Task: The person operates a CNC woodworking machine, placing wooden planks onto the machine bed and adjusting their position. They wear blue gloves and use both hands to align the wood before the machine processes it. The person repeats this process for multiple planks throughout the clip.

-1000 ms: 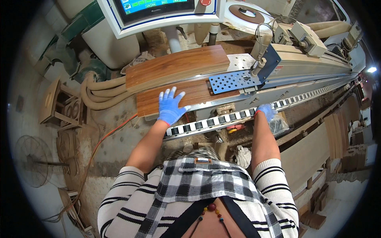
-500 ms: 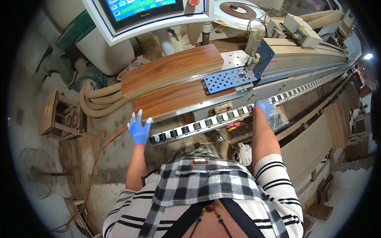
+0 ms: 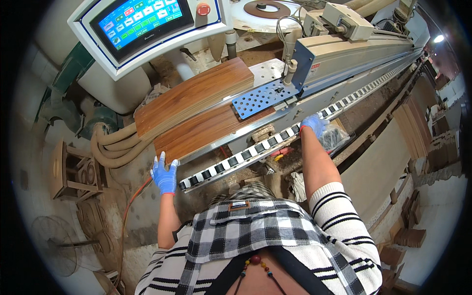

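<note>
Blue gloves (image 3: 167, 185) cover both hands. The left hand (image 3: 163, 173) has its fingers spread apart and grasps nothing; its whitish fingertips (image 3: 162, 156) overlap the near left corner of the front board (image 3: 206, 130), though whether they press on it is hard to tell. The right hand (image 3: 313, 125) is farther out, at the roller rail (image 3: 246, 156); its fingers are hidden, so I cannot tell whether it grips the rail or only rests there.

The front board, brown with wood grain, lies flat along the metal edge (image 3: 209, 153) of the machine, its right end running under a blue perforated plate (image 3: 260, 100). Just behind it sits a stack (image 3: 194, 98) of similar boards. The rail, with black rollers in a pale frame, slants along the near side of the machine and runs off to the far right. A clear plastic bag (image 3: 333, 138) is just beyond the right hand.

Farther out, the machine's long beam (image 3: 344, 56) stretches away from the plate. A control panel (image 3: 110, 61) with a lit screen (image 3: 140, 22) and a red button (image 3: 203, 9) stands above the stack, and a round reel (image 3: 265, 10) is to its right. To the left are thick hoses (image 3: 110, 147), an orange cable (image 3: 129, 201), a wooden stool (image 3: 73, 172) and a fan (image 3: 54, 243). Brown panels (image 3: 418, 125) lean at the far right.
</note>
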`<state>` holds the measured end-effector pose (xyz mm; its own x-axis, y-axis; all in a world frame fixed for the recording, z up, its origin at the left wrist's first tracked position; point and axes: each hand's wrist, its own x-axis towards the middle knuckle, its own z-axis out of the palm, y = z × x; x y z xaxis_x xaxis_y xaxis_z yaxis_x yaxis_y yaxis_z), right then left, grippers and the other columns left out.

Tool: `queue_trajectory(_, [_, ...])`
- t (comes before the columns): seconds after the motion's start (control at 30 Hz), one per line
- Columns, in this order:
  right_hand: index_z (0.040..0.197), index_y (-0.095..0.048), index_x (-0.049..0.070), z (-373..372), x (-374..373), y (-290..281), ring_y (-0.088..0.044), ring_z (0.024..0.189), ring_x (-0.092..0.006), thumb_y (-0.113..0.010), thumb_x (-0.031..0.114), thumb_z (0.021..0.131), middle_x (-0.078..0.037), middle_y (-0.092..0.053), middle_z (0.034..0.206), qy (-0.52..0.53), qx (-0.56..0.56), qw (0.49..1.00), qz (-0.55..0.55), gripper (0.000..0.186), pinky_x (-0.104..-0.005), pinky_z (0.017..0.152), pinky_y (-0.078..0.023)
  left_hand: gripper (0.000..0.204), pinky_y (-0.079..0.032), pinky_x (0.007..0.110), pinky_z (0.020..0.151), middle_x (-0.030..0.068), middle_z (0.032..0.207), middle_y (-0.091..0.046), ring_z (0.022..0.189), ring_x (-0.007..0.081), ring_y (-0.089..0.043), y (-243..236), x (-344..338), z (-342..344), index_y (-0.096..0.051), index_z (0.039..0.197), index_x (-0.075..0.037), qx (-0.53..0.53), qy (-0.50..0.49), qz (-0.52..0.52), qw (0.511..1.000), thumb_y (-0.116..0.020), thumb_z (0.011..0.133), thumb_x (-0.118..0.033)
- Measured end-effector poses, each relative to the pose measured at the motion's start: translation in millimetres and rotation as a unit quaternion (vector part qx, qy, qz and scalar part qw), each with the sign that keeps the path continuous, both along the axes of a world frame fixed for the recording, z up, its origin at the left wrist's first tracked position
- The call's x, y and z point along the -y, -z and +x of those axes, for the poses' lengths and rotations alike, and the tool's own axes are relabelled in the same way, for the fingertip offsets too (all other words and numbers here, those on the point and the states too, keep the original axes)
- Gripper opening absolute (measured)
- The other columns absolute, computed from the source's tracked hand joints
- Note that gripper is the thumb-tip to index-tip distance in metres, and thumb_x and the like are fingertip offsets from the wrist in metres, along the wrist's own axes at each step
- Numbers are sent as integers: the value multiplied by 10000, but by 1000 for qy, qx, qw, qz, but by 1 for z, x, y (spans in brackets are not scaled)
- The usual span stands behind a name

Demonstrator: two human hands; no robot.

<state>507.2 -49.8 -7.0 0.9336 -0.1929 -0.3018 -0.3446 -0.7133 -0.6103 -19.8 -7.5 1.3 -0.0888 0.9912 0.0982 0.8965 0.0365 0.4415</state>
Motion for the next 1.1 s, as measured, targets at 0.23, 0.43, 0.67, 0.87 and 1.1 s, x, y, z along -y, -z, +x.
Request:
queue_trajectory(0.23, [1503, -191, 55, -2, 3, -7, -510, 1224, -379, -396, 472, 950, -219, -413, 1431, 0, -14, 999, 28, 722, -470, 1005, -407, 676, -180, 480, 1146, 207, 1443, -418, 1342, 303, -394, 1, -2, -1, -520, 1367, -198, -3, 2, 1, 1000, -707, 784, -484])
queue_trajectory(0.43, [1494, -224, 83, -6, -2, -15, -578, 1110, -331, -385, 438, 972, -172, -533, 1277, 21, -10, 1000, -5, 652, -447, 902, -477, 646, -197, 479, 1143, 193, 1435, -431, 1329, 307, -407, -2, -2, -1, -553, 1335, -181, 2, 0, 9, 1000, -721, 779, -464])
queue_trajectory(0.67, [1495, -221, 84, -7, -1, -14, -589, 1089, -323, -370, 447, 979, -167, -546, 1260, 17, -6, 1000, -18, 648, -448, 888, -486, 630, -202, 479, 1141, 185, 1435, -431, 1332, 314, -391, -6, -2, 0, -566, 1323, -180, -12, 6, 11, 1000, -725, 777, -451])
queue_trajectory(0.87, [1494, -219, 74, -5, 0, -12, -571, 1123, -341, -355, 457, 980, -189, -514, 1302, 14, -12, 1000, 3, 656, -456, 904, -480, 621, -187, 486, 1141, 188, 1435, -429, 1335, 330, -377, -5, -3, 4, -580, 1309, -177, -20, 21, 19, 999, -716, 777, -466])
queue_trajectory(1.1, [1496, -203, 57, -3, -1, -7, -516, 1195, -379, -319, 488, 980, -226, -451, 1371, 7, -9, 1000, 3, 682, -467, 961, -450, 589, -130, 507, 1153, 196, 1438, -420, 1355, 326, -344, -10, -4, 40, -599, 1290, -227, -52, 44, 17, 998, -719, 768, -473])
